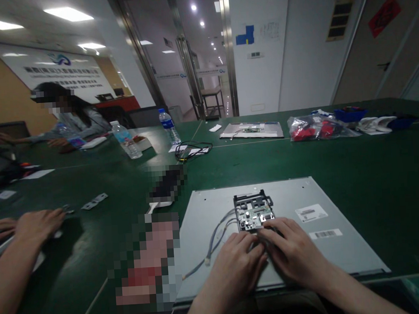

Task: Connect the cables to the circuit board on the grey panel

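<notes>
A green circuit board in a black plastic frame lies on the pale metal back of a flat display panel. My left hand has its fingers bent at the board's near edge. Across from it, my right hand closes its fingers on the near right corner of the board. The two thumbs almost meet, and my fingers hide that edge. Grey cables run from the board's left side across the panel. Two barcode labels are stuck on the panel's right part.
Left of the panel lie a blurred phone-like object and a blurred pink item. Another person's hand rests at the left. Farther back are bottles, a black cable coil, another panel and plastic bags.
</notes>
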A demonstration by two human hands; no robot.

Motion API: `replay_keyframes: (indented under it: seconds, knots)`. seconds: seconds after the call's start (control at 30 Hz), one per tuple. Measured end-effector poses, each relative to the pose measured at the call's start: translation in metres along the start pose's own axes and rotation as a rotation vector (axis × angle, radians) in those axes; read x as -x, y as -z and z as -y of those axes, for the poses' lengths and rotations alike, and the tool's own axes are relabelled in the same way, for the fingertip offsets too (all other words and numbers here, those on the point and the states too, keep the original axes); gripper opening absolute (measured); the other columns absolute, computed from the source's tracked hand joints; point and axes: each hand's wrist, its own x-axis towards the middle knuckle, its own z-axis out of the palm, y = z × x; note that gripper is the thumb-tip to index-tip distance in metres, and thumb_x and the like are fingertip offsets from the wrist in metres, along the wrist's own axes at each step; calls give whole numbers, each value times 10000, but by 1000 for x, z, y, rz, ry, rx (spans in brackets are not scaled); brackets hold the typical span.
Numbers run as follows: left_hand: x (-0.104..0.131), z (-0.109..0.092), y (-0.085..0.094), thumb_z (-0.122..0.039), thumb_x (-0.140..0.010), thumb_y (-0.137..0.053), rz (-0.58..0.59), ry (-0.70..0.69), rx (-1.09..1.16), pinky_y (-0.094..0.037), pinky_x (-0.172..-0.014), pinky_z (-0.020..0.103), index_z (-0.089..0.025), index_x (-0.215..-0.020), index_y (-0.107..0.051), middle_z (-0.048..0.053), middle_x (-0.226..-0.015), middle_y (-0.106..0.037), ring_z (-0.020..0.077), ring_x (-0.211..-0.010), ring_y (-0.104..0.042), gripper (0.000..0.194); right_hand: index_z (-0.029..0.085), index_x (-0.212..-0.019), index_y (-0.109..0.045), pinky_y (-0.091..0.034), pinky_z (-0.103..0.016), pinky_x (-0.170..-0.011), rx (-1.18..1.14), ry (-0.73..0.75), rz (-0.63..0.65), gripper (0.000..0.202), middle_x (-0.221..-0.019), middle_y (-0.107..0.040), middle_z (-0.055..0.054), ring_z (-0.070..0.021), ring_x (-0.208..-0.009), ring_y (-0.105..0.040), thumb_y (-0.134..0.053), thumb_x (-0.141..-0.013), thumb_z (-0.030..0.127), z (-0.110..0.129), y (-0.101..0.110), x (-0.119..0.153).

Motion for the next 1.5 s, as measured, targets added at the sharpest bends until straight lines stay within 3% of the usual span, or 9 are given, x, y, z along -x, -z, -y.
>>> replay_keyframes:
  seconds: [0.33,0.53,0.73,1.5]
  knots:
    - [-1,-2,2,-228,-956,-502,48,18,-33,-486,-800,425,-210,-1094,-607,65,-1014,-608,247,-918,-561,174,188,-1135,-599,-453,-426,-905,-22,-1,-135,267,-1109,-634,-87,-251,-1024,-558,-520,-895,102,3,4,-2]
    - [-1,-3,3,-234,-962,-492,67,24,-58,-481,-785,422,-203,-1042,-607,59,-985,-597,242,-886,-552,144,203,-1044,-636,-430,-417,-865,-12,-27,-43,195,-962,-661,-51,-243,-939,-562,-536,-899,119,2,-2,-2]
    - [-1,-3,3,-214,-961,-494,36,11,-51,-475,-786,405,-195,-1059,-601,63,-1013,-603,235,-893,-553,145,203,-1030,-647,-424,-411,-903,-10,-41,11,175,-1011,-666,-49,-239,-988,-555,-559,-898,130,3,-3,-3]
    - [1,0,-2,-200,-951,-501,-29,2,-35,-482,-774,399,-200,-1026,-609,59,-984,-615,238,-881,-570,132,180,-1138,-617,-442,-413,-924,21,65,-10,252,-1073,-653,-75,-244,-1018,-556,-568,-898,124,3,-3,-1]
